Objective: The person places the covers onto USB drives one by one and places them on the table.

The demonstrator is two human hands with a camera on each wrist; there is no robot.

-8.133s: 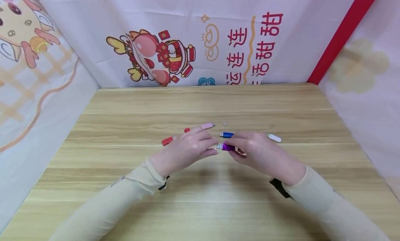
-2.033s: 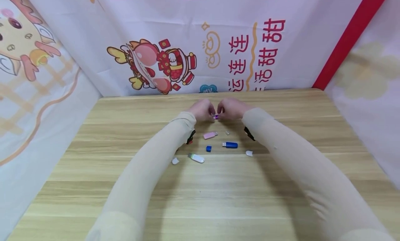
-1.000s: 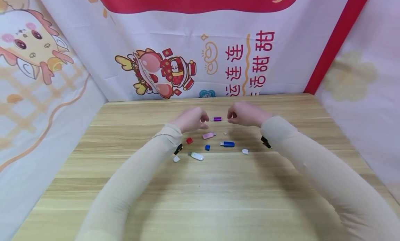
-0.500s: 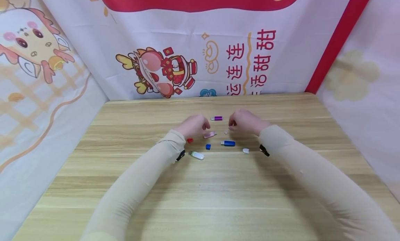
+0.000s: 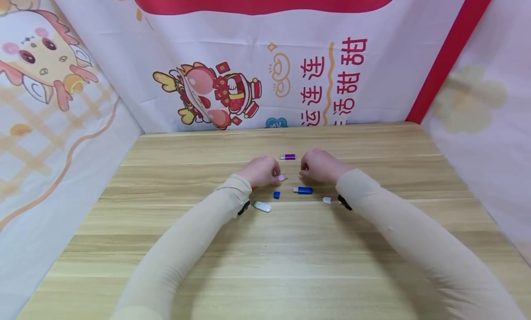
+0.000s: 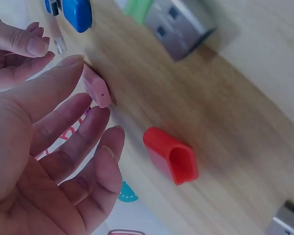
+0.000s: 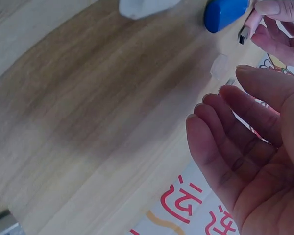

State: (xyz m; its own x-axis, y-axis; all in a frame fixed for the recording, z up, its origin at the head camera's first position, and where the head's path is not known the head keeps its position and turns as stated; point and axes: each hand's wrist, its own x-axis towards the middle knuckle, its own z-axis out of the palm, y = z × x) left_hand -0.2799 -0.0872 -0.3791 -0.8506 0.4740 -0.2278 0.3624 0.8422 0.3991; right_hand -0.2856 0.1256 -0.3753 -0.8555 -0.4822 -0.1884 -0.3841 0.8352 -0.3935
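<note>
My left hand (image 5: 261,170) pinches a pink USB stick (image 6: 96,88) between thumb and fingers, its metal plug (image 7: 243,35) pointing toward the right hand. My right hand (image 5: 320,165) is bent low over the table with curved fingers and a gap between thumb and index. Just beyond those fingertips lies a small clear cap (image 7: 219,67). A purple USB stick (image 5: 288,157) rests behind, between the two hands. Nearer the front is a blue USB stick (image 5: 303,190), with a blue cap (image 5: 276,195) to its left.
A white USB stick (image 5: 262,206) with a green band lies in front of the left hand. Close to that hand is a red cap (image 6: 170,156), mostly covered in the head view. A white cap (image 5: 327,200) sits by the right wrist. A printed cloth (image 5: 232,34) hangs behind the table.
The purple USB stick was released at the back. Both hands came forward from it, and the left took hold of the pink USB stick while the right moved to the clear cap.
</note>
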